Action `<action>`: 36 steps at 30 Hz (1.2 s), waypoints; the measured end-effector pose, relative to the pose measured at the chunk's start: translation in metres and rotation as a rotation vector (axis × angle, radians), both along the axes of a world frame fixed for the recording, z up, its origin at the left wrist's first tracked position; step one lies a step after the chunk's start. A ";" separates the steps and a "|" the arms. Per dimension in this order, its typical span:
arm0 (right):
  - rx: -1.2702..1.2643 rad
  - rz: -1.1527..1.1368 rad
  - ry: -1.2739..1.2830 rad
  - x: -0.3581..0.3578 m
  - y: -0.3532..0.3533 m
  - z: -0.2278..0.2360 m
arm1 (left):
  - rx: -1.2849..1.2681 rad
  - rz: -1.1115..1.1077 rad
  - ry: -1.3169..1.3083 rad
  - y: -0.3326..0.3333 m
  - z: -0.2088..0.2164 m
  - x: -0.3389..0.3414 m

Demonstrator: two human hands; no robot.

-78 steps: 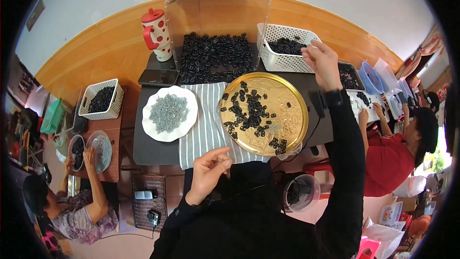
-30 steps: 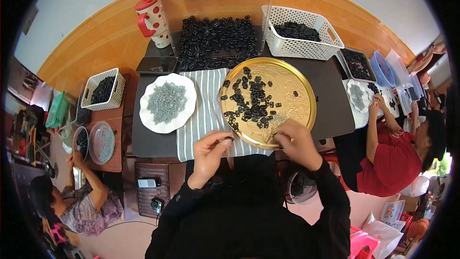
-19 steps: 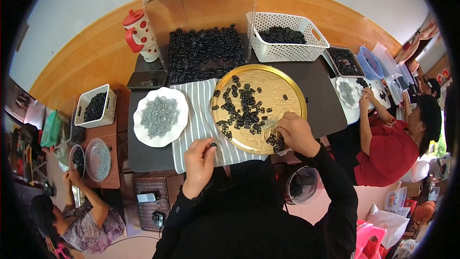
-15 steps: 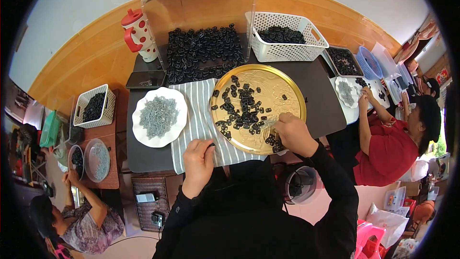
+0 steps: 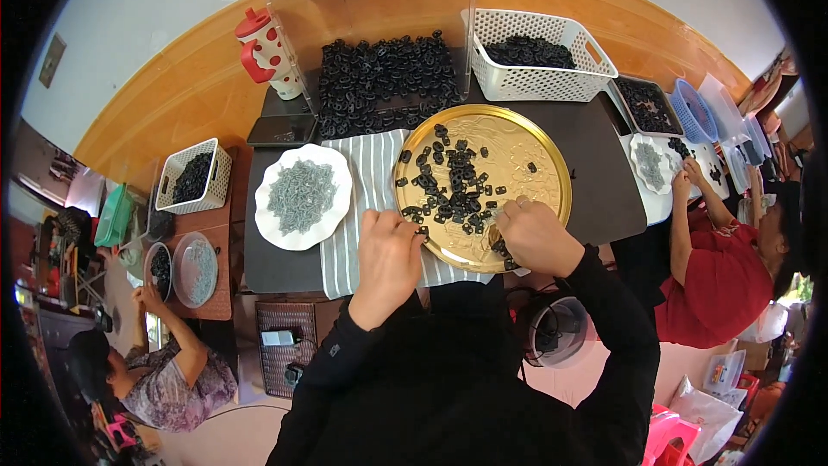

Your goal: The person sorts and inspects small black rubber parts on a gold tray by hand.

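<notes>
My left hand [image 5: 388,259] is closed over the striped cloth [image 5: 341,267], at the near left rim of a round gold tray [image 5: 543,151]. Its thumb and forefinger pinch a small black plastic piece [image 5: 423,231]. Above the tray's near right part, my right hand [image 5: 539,235] has its fingers curled down and pressed together; what they hold is hidden. Many small black plastic pieces [image 5: 461,177] lie scattered on the tray. Left of the cloth is a white scalloped plate [image 5: 269,226] heaped with small grey screw-like parts [image 5: 302,196].
Behind the tray, a clear bin [image 5: 371,0] spills black pieces, beside a white basket [image 5: 543,82]. A dotted cup [image 5: 274,56] and dark phone [image 5: 283,129] stand at the back left. People work at the left [image 5: 172,380] and right [image 5: 724,285]. A bucket [image 5: 561,336] sits below the table.
My left hand has moved right and up toward the tray's rim. My right hand stays by the tray's near right part. The whole view has shifted slightly.
</notes>
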State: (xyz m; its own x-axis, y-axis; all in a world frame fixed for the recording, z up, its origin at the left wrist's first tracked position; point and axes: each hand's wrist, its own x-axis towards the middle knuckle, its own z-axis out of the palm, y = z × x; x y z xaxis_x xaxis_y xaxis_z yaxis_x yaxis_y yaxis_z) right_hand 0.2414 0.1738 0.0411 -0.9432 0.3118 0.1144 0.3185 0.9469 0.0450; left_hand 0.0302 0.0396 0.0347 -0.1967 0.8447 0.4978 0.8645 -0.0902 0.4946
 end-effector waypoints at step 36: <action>-0.228 -0.078 0.395 0.002 -0.017 -0.003 | -0.111 -0.361 -1.691 -0.020 -0.020 -0.003</action>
